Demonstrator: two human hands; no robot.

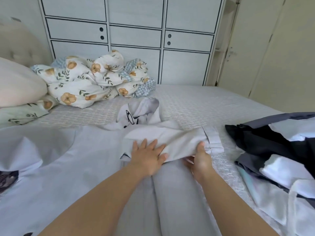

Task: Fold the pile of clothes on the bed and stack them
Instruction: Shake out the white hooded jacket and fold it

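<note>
L hand (148, 158) flat, fingers apart on shirt (163, 140); R hand (201, 159) fingers clamp sleeve; clothes pile (272, 147) right.

A crumpled floral duvet (92, 79) lies at the far left of the bed, beside a beige pillow (18, 84). A padded headboard (18, 43) stands behind. A white wardrobe (134, 36) lines the far wall; a cream door (272, 48) stands to its right.

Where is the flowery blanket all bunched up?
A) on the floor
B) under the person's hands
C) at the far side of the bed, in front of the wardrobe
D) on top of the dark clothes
C: the flowery blanket sits crumpled at the far side of the bed, in front of the wardrobe.
</note>
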